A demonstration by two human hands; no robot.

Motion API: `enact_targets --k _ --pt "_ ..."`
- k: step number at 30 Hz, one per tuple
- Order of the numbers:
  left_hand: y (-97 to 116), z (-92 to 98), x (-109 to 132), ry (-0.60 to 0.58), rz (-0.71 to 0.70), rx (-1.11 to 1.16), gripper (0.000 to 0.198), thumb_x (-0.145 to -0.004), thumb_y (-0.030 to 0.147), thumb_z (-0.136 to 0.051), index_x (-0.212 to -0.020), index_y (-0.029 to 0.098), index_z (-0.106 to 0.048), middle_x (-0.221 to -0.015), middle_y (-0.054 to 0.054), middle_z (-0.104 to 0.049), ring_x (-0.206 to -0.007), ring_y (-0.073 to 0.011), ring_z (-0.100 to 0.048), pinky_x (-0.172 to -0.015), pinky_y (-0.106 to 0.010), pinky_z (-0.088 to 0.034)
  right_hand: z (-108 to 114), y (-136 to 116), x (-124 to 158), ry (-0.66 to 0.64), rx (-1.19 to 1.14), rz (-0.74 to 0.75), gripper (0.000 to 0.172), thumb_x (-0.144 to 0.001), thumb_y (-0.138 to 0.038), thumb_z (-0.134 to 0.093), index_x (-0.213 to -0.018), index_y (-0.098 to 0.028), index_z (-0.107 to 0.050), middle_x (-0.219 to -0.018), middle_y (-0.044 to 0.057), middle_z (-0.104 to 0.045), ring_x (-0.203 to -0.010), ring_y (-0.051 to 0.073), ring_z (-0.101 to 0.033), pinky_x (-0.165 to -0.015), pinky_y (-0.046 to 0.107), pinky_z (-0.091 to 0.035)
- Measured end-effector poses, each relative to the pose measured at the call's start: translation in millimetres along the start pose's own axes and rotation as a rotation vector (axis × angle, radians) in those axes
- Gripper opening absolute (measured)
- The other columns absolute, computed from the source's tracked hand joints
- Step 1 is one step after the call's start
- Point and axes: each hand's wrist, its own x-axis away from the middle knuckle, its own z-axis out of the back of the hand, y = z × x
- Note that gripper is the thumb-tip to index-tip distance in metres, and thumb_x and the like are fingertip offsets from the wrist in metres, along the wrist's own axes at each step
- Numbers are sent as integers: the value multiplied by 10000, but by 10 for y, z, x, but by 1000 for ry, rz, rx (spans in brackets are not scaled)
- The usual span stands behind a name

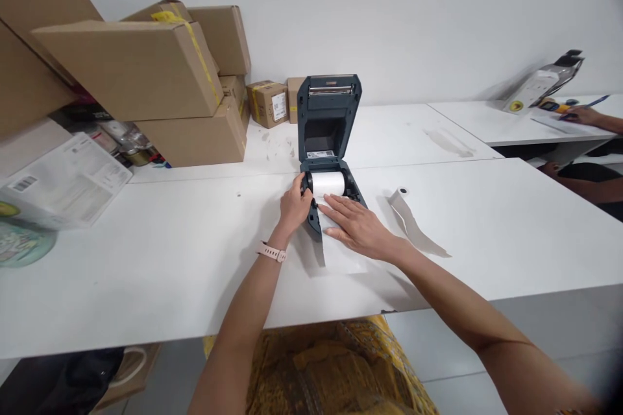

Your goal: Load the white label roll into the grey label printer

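A dark grey label printer [329, 118] stands on the white table with its lid raised. Inside it sits a roll of white paper [328, 184], whose loose end runs forward over the printer's front and down onto the table. My left hand [294, 205] is closed on the printer's left side, thumb beside the roll holder. Stretched fingers of my right hand [357, 225] lie flat on the paper just in front of the roll. To the right, a small paper roll [402, 193] with a loose grey-white strip lies on the table.
Cardboard boxes [131, 68] are stacked at the back left, with small boxes [267, 104] by the wall. A white carton [73, 175] stands at the left. At the far right, another person's hand [586, 118] holds a pen over papers. The table's front edge [233, 332] is near me.
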Motion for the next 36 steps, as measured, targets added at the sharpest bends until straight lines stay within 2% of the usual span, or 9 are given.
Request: enact_targets --k 5,8,11,15,19,22,27,32,36 --pt "107 -18 261 -38 52 160 671 -1012 349 -530 -1644 195 -363 -1661 -145 -509 -1539 -320 -492 -1275 -487 -375 329 83 -20 -16 -179 12 545 -1092 -577 -408 -1488 -282 -639 -1601 107 -585 -1497 339 -549 -1227 595 -474" --pt "150 -100 526 -59 76 273 928 -949 410 -681 -1701 213 -174 -1746 -161 -362 -1616 -342 -367 -1297 -499 -348 795 339 -326 321 -240 -92 549 -1081 -634 -382 -1433 -330 -676 -1497 68 -685 -1444 326 -592 -1242 570 -446" --pt "126 -215 732 -43 147 394 1042 -920 406 -738 -1709 249 -76 -1782 -158 -275 -1624 -334 -353 -1283 -474 -387 1258 770 -921 630 -278 -165 688 -1025 -774 -358 -1503 -333 -583 -1613 53 -569 -1546 345 -455 -1298 592 -332" --pt "44 -302 814 -19 205 508 1040 -940 414 -731 -1709 276 -45 -1795 -150 -242 -1599 -303 -407 -1262 -419 -428 1557 1250 -1745 550 -484 -246 790 -968 -858 -370 -1500 -302 -545 -1622 67 -534 -1576 337 -385 -1321 576 -256" --pt "0 -264 772 -29 203 539 1091 -900 367 -787 -1715 272 -68 -1752 -172 -336 -1561 -318 -460 -1234 -446 -464 1524 1279 -2013 443 -627 -283 837 -953 -887 -354 -1245 -186 -706 -1362 130 -697 -1358 341 -588 -1231 585 -389" --pt "-3 -217 749 -51 208 573 1118 -878 313 -807 -1719 284 -70 -1731 -166 -379 -1552 -317 -468 -1230 -465 -468 1456 1079 -1777 523 -598 -188 799 -955 -874 -381 -1138 -188 -748 -1246 92 -732 -1258 302 -639 -1186 526 -437" --pt "-1 -181 749 -81 182 575 1146 -880 310 -812 -1723 307 -36 -1704 -155 -425 -1539 -307 -484 -1242 -458 -454 1268 582 -957 598 -500 -103 542 -1043 -673 -447 -1204 -263 -764 -1291 55 -747 -1292 289 -634 -1172 491 -458" --pt "-74 -189 761 -115 182 630 1277 -853 327 -842 -1713 336 103 -1749 -153 -349 -1526 -315 -494 -1222 -470 -470 831 249 -219 481 -267 -12 421 -1090 -375 -401 -1378 -331 -705 -1447 55 -700 -1373 287 -619 -1189 536 -470" --pt "-220 -266 822 -131 132 722 1485 -727 401 -945 -1695 336 179 -1789 -133 -255 -1601 -316 -381 -1316 -463 -330 435 244 67 464 -87 88 468 -1094 -280 -396 -1511 -317 -604 -1506 64 -673 -1448 288 -586 -1188 560 -490"
